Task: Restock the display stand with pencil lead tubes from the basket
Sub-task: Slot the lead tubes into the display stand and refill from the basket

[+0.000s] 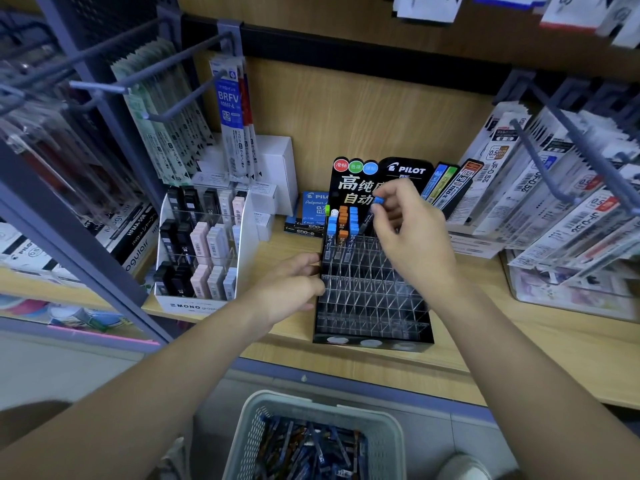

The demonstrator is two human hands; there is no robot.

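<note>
Fingers (398, 199) of the right hand (412, 237) pinched a blue-capped tube (378, 201) over the stand (367, 306), near its back rows. I could barely make out the tube's dark body. The left hand (291, 289) curled round the stand's left side. The basket (311, 401) below was cut off, its tubes (311, 445) blurred.

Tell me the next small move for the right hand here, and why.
Probably lower the blue-capped tube, pinched in the right hand, into the empty slot just right of the standing tubes in the display stand. It hangs close above the back rows, and the left hand holds the stand's left side.
</note>
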